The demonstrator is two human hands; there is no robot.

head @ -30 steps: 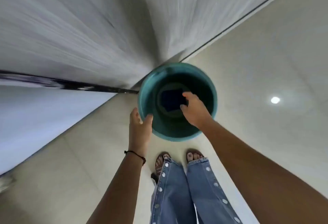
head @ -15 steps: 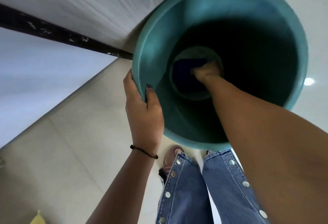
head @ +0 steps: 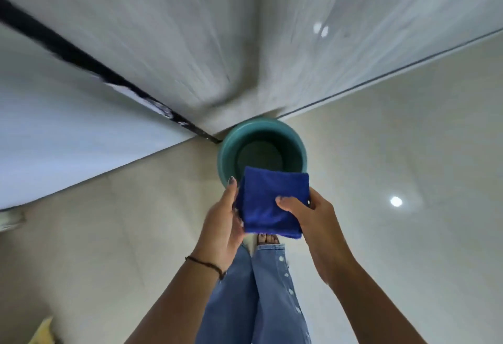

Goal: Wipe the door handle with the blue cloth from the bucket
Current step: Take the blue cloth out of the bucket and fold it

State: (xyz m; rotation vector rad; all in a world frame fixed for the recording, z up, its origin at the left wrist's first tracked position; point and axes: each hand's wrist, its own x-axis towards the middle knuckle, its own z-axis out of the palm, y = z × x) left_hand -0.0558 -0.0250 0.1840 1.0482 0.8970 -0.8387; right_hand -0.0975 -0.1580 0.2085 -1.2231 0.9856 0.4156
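A folded blue cloth point(head: 269, 202) is held above the floor between both hands. My right hand point(head: 313, 215) pinches its right side, thumb on top. My left hand point(head: 223, 221) cups its left edge, fingers behind it. The teal bucket point(head: 227, 153) stands on the floor just beyond the cloth, against the foot of the wall, and its inside looks empty. No door handle is in view.
A grey door or wall panel point(head: 190, 44) rises straight ahead, with a black strip point(head: 81, 57) running along its left edge. Pale floor tiles point(head: 394, 153) spread to the right and left. My jeans-clad legs point(head: 258, 289) are below. A yellow object point(head: 43, 330) lies bottom left.
My right hand has come up out of the bucket with the blue cloth. My left hand has let go of the rim and now holds the cloth. The bucket is back on the floor.
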